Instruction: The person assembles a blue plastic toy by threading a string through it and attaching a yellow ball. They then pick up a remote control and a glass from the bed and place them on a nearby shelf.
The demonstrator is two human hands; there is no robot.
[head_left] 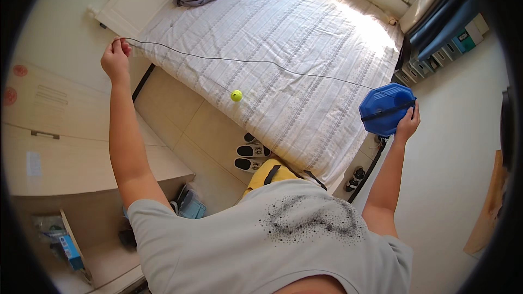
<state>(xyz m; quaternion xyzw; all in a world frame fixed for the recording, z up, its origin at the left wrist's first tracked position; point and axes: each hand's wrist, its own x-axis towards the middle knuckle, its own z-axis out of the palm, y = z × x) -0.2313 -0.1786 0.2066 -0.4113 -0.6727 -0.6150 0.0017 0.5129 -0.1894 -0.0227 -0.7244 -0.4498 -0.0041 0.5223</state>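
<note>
Pinch grip: L hand [115,61] has thin dark cord [253,61] b/w fingertips, sagging slightly toward R. Below cord, yellow-green tennis ball [236,96] by bed [305,103] edge; can't tell if hung or resting. R hand [407,123] grips octagonal blue base [380,101]. Prob. best: base steady, tension even, no yanking.

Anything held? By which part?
Left hand holds the dark cord at its visible left end; right hand holds the blue octagonal object by its lower-right edge.

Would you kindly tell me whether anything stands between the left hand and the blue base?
Nothing visible blocks the way; only the dark cord spans from the left hand to the blue base.
</note>
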